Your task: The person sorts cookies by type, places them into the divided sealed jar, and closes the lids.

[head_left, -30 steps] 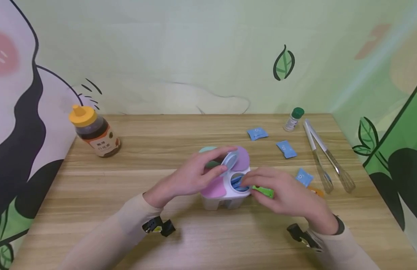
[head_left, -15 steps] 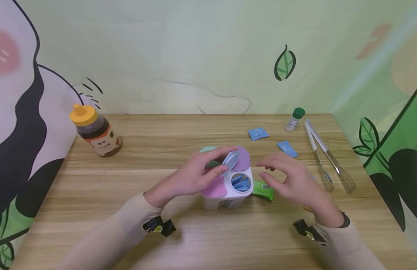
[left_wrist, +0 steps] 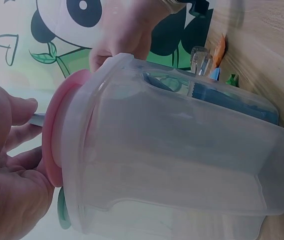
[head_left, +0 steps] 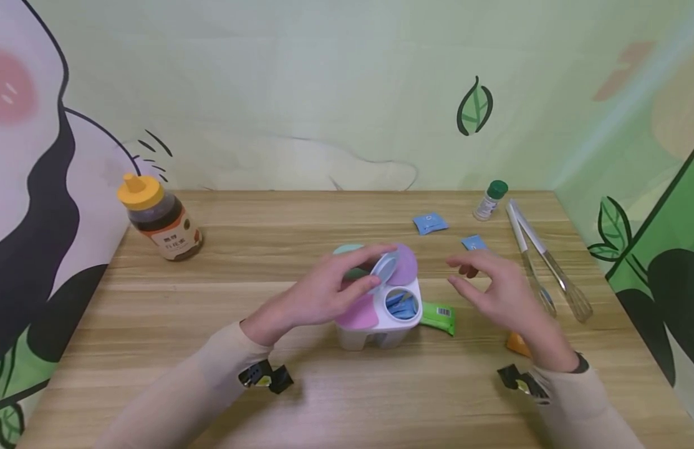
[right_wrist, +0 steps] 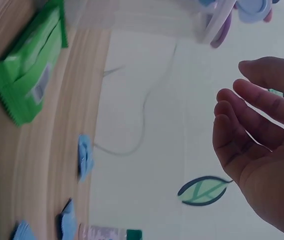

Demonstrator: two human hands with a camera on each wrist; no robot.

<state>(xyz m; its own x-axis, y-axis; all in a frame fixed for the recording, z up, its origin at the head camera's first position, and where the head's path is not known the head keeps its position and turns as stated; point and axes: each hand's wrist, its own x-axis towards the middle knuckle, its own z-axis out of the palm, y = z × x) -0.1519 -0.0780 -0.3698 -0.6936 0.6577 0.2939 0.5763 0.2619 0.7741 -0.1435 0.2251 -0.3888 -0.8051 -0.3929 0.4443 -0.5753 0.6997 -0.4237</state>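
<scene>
A translucent storage box (head_left: 353,338) with round coloured lids stands in the middle of the table. My left hand (head_left: 318,293) pinches its raised light-blue lid (head_left: 385,268) between thumb and fingers. Below that lid, the uncovered round opening shows several blue packets (head_left: 401,307) inside. To the right of the box, my right hand (head_left: 504,293) hovers with loosely bent fingers and nothing in its grasp. A green packet (head_left: 438,318) lies against the box's right side. Inside the box's clear wall, blue wrappers (left_wrist: 231,102) show in the left wrist view.
Small blue packets (head_left: 430,222) lie behind the right hand, and an orange packet (head_left: 517,344) sits by its wrist. Farther right are metal tongs with whisk-like ends (head_left: 540,249) and a green-capped small bottle (head_left: 489,201). A yellow-capped bottle (head_left: 164,224) stands at left.
My right hand has withdrawn from the box's opening and moved right, leaving the blue packets inside in view. The left hand keeps hold of the lid in the same place.
</scene>
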